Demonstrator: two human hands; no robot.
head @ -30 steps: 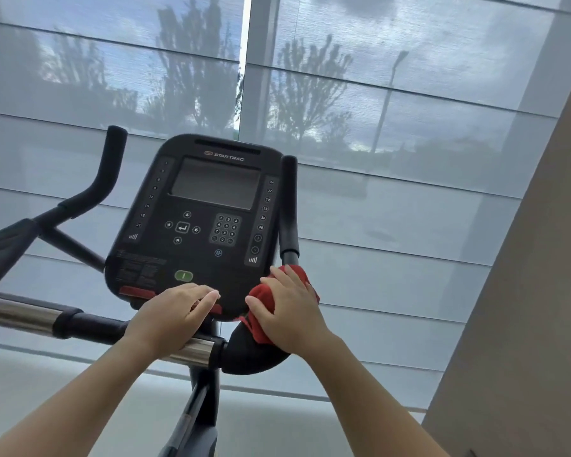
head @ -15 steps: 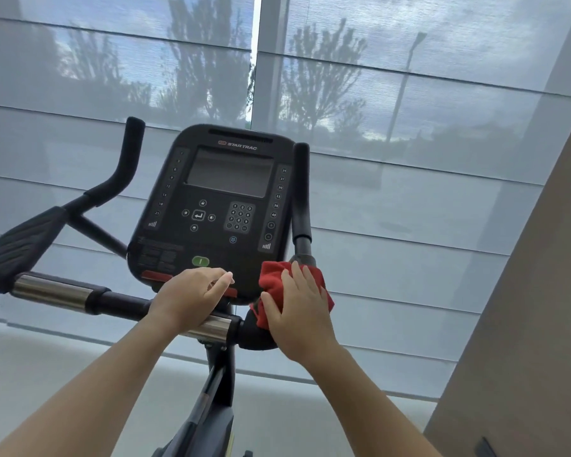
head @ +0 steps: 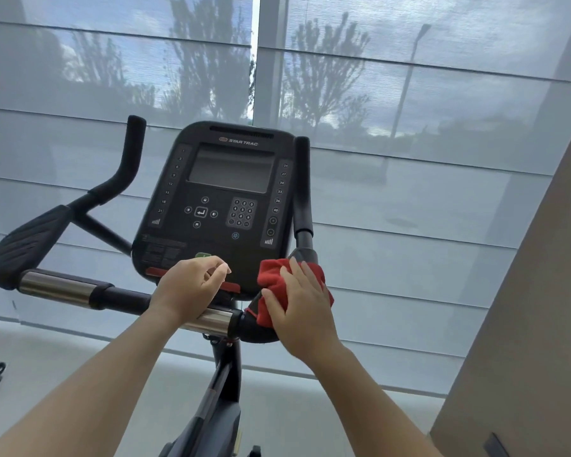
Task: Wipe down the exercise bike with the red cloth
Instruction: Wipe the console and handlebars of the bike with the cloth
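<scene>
Both of the person's arms were uncovered wherever they showed. The left forearm (head: pixel 96 384), running from the lower left corner of the frame toward the centre, was bare up to the left hand (head: pixel 192 285). The right forearm (head: pixel 376 400), rising from the bottom edge right of centre, was bare up to the right hand (head: pixel 304 308). Both forearms were slim and smooth in outline, narrowing toward the wrists. The fingers (head: pixel 294 275) were slender, and the nails that showed were short.
</scene>
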